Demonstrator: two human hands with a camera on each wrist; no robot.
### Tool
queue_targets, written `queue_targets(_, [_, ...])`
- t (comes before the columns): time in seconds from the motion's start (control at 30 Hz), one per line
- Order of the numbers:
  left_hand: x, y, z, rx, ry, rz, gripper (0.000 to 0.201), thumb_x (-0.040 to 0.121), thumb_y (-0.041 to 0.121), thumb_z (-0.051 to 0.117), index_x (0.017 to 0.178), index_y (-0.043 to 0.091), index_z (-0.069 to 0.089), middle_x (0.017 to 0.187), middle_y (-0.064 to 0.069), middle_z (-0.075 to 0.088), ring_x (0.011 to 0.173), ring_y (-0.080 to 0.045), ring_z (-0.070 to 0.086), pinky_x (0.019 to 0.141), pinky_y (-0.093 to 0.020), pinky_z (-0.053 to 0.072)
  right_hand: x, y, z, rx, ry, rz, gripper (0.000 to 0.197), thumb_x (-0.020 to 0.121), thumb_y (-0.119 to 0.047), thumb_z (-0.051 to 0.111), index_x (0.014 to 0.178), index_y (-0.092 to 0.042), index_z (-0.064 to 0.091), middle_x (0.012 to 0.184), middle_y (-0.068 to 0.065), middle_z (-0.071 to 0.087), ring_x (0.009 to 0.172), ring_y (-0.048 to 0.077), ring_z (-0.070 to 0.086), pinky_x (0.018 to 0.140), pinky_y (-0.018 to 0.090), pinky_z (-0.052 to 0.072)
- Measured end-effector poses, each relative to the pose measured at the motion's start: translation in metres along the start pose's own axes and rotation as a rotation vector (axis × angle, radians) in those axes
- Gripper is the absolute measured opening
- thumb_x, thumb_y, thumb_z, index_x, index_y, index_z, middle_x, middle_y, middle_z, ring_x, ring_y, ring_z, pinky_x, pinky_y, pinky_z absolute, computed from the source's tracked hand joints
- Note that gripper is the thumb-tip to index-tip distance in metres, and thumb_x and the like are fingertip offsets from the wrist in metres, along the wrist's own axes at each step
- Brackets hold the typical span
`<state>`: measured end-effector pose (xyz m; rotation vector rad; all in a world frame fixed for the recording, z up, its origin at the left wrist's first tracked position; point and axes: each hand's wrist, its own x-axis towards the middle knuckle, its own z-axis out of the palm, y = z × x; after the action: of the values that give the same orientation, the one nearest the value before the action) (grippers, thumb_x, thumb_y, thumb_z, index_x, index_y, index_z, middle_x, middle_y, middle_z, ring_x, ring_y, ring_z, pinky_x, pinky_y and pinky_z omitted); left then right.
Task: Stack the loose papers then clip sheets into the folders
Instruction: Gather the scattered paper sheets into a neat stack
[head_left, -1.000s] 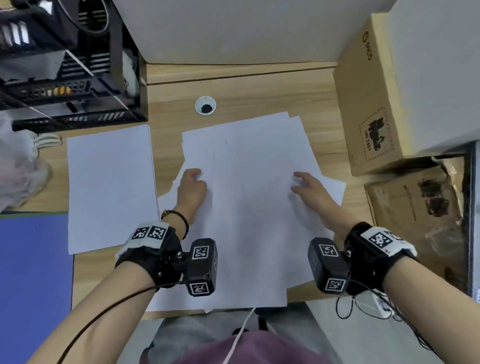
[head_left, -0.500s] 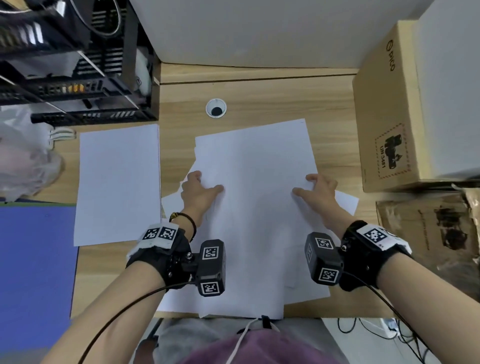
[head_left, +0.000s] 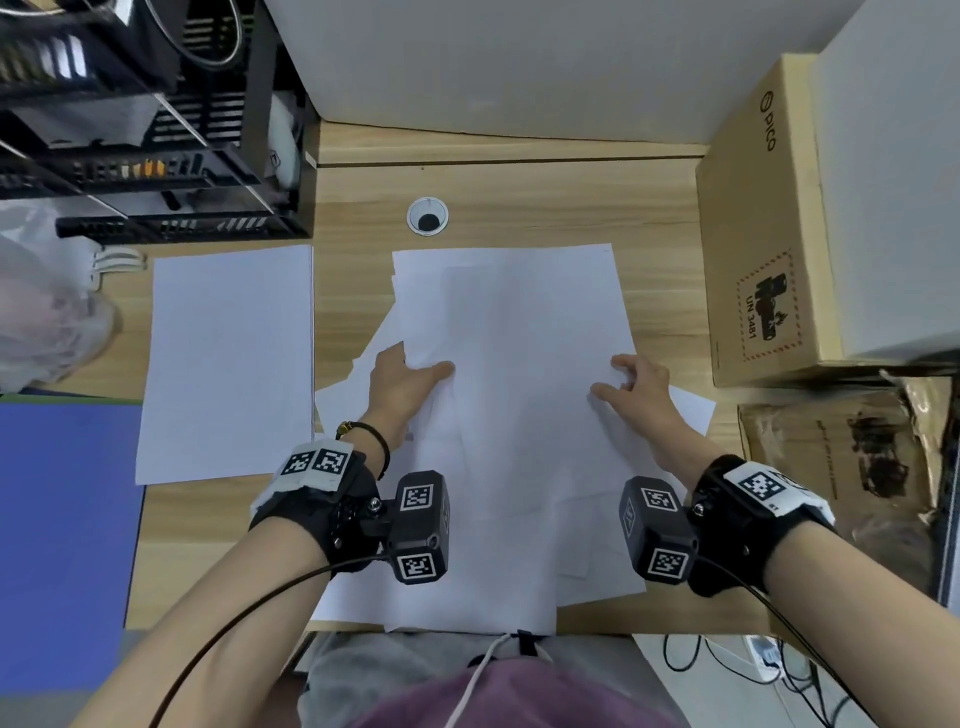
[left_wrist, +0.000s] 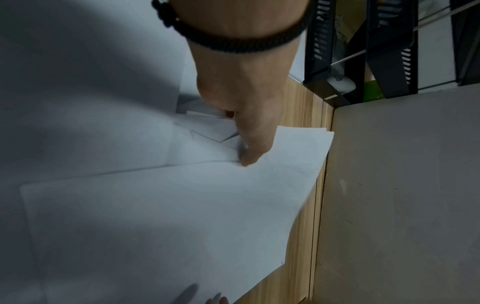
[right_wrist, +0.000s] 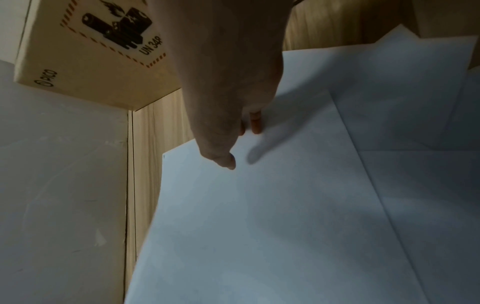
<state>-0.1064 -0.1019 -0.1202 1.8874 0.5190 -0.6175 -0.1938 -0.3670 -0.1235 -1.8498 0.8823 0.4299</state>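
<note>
Where desk (head_left: 519, 187) shows from head view, brown box (head_left: 758, 218) reads "PICO" and "UN 3481". Loose papers (head_left: 519, 364) lie mid-desk, long side pointing away from person. Left hand (head_left: 402, 382) pinches left edge; right hand (head_left: 631, 382) pinches right edge.
Left wrist view: thumb on top sheet.
Right wrist view: box label "UN 348".

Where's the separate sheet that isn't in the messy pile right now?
In the head view the single sheet lies flat on the desk, left of the loose pile, just in front of the black tray rack.
</note>
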Motion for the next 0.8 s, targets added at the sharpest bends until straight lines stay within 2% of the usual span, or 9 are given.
queue_targets(0.1, [-0.006,0.005,-0.003,0.021,-0.076,0.047,0.033,0.074,0.023,0.082,0.103,0.016,0.066,0.102,0.001,0.071,0.096,-0.019,0.067,0.087,-0.037,0.055,-0.007,0.000,0.002,0.022,-0.011,-0.033,0.048,0.089,-0.024,0.065,0.133,-0.019,0.048,0.140,0.000,0.034,0.120,0.016,0.042,0.105,0.033,0.038])
queue_targets(0.2, [-0.012,0.010,-0.002,0.100,-0.130,0.062,0.040,0.074,0.028,0.081,0.107,0.015,0.063,0.108,-0.002,0.068,0.099,-0.022,0.066,0.090,-0.043,0.054,-0.021,0.000,0.004,0.029,-0.072,-0.076,0.043,0.092,-0.023,0.062,0.133,-0.022,0.051,0.140,-0.004,0.042,0.134,0.015,0.038,0.110,0.033,0.033])
queue_targets(0.33, [-0.025,0.029,0.003,0.074,-0.124,0.180,0.030,0.076,0.027,0.076,0.103,0.016,0.067,0.105,-0.001,0.071,0.099,-0.021,0.067,0.092,-0.046,0.054,-0.046,0.002,0.004,0.036,-0.101,-0.109,0.041,0.095,-0.022,0.058,0.135,-0.023,0.052,0.140,-0.008,0.048,0.124,0.006,0.040,0.103,0.026,0.032])
queue_targets(0.4, [-0.033,0.044,0.002,0.023,-0.091,0.257,0.028,0.081,0.023,0.074,0.107,0.014,0.067,0.106,0.001,0.071,0.100,-0.019,0.067,0.094,-0.042,0.053,-0.059,0.004,0.005,0.036,-0.112,-0.121,0.039,0.096,-0.020,0.056,0.134,-0.020,0.053,0.138,-0.007,0.049,0.122,0.004,0.041,0.099,0.023,0.031])
queue_targets(0.53, [-0.057,0.073,-0.009,-0.162,-0.017,0.423,0.019,0.086,0.017,0.071,0.104,0.017,0.066,0.105,0.002,0.070,0.099,-0.014,0.067,0.094,-0.036,0.053,-0.087,0.011,0.018,0.083,-0.151,-0.124,0.038,0.098,-0.015,0.052,0.136,-0.017,0.051,0.132,-0.007,0.048,0.119,0.005,0.042,0.095,0.019,0.031])
queue_targets(0.63, [-0.071,0.086,-0.031,-0.313,0.009,0.460,0.025,0.087,0.016,0.070,0.100,0.033,0.057,0.104,0.014,0.063,0.095,0.005,0.062,0.087,-0.018,0.049,-0.101,0.015,0.033,0.142,-0.097,-0.100,0.040,0.097,-0.018,0.053,0.137,-0.020,0.049,0.132,-0.007,0.048,0.117,0.006,0.043,0.093,0.021,0.032])
queue_targets(0.67, [-0.075,0.089,-0.040,-0.363,0.019,0.465,0.027,0.086,0.019,0.071,0.104,0.031,0.054,0.108,0.013,0.060,0.097,0.006,0.059,0.088,-0.016,0.047,-0.105,0.015,0.038,0.168,-0.077,-0.101,0.041,0.097,-0.021,0.053,0.138,-0.020,0.049,0.134,-0.005,0.049,0.118,0.008,0.046,0.094,0.022,0.034])
queue_targets(0.73, [-0.080,0.093,-0.058,-0.445,0.052,0.449,0.045,0.083,0.028,0.072,0.121,0.019,0.048,0.119,0.006,0.056,0.106,-0.002,0.056,0.091,-0.019,0.047,-0.112,0.012,0.045,0.226,-0.046,-0.107,0.041,0.097,-0.028,0.055,0.136,-0.020,0.049,0.136,-0.003,0.051,0.119,0.011,0.050,0.093,0.024,0.037])
queue_targets(0.8, [-0.084,0.094,-0.081,-0.538,0.085,0.430,0.043,0.088,0.024,0.070,0.121,0.015,0.044,0.113,0.010,0.054,0.101,0.002,0.054,0.086,-0.014,0.046,-0.119,0.005,0.052,0.303,-0.038,-0.105,0.044,0.094,-0.038,0.058,0.134,-0.024,0.048,0.134,-0.005,0.052,0.123,0.014,0.051,0.092,0.029,0.041])
